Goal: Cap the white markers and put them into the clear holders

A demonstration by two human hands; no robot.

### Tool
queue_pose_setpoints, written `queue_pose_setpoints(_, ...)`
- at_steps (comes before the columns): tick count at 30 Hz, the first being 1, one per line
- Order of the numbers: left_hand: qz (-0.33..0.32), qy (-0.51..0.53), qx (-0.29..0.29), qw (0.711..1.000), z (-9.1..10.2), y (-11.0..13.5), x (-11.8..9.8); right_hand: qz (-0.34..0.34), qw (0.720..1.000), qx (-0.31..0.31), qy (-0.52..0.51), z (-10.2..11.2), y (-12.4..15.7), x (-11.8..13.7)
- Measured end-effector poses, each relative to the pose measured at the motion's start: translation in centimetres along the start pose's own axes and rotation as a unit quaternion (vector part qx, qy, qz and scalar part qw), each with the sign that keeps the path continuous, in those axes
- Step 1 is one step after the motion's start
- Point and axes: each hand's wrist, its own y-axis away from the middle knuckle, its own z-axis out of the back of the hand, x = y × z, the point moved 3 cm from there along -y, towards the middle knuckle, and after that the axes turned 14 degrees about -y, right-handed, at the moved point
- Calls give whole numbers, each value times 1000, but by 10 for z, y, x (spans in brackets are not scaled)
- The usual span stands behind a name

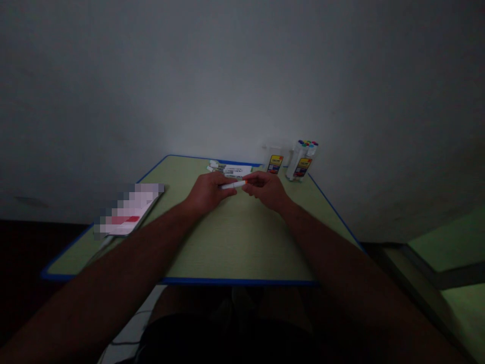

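Observation:
A white marker (pixel 232 185) with an orange band at its right end is held level between both hands, above the middle of the table. My left hand (pixel 207 193) grips its left part between thumb and fingers. At the orange end, the thumb and fingers of my right hand (pixel 267 189) close on the marker. Just behind the hands lie several white markers (pixel 238 170) in a low pile, partly hidden by my fingers.
The pale green table (pixel 238 242) has a blue edge. A clear plastic case (pixel 275 161) with a yellow label stands at the back, beside a similar case full of markers (pixel 303 161) with coloured ends. A tablet-like device (pixel 132 210), partly blurred, lies at left with a cable. A wall rises behind.

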Motion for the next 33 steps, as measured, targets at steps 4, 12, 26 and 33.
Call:
queue_pose_setpoints(4,29,-22,11,999,-2,0,0,-4,1000,3,5,1,-1,1)
queue_pose_setpoints(12,115,-41,-14,992,5,-1,10,5,994,-100,-51,28,-7,2)
queue_pose_setpoints(26,118,-47,-38,991,9,-1,11,-3,987,-141,-72,38,-9,-3)
queue_pose_setpoints(33,123,-31,-43,991,8,-1,15,-25,986,-144,-79,37,-7,-2)
